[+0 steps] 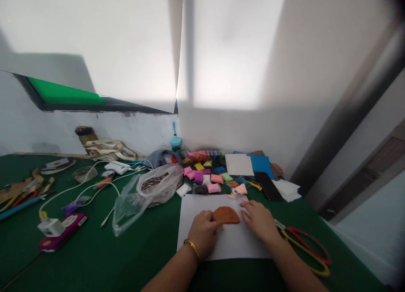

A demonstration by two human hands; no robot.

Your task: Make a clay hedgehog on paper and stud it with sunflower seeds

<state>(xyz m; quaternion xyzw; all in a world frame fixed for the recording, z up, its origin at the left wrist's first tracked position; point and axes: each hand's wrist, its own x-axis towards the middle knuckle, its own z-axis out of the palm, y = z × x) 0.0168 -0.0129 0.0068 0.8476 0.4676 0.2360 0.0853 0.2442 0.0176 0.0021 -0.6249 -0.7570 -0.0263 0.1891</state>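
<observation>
A flat, half-round piece of brown clay (225,214) lies on a white sheet of paper (234,241), its straight edge toward me. My left hand (204,233), with a gold bangle at the wrist, is curled around the clay's left corner, thumb along the lower edge. A tiny yellowish bit shows by the thumb tip. Resting on the paper to the right of the clay, my right hand (257,218) has its fingers stretched out and apart, with nothing in them. Its fingertips are close to the clay's right side.
Behind the paper lie several coloured clay packets (213,188), a white card (239,164) and a black phone (267,186). Red-and-yellow-handled scissors (303,245) lie by my right forearm. Leftward are a plastic bag (148,191), white cables and a purple power strip (63,233).
</observation>
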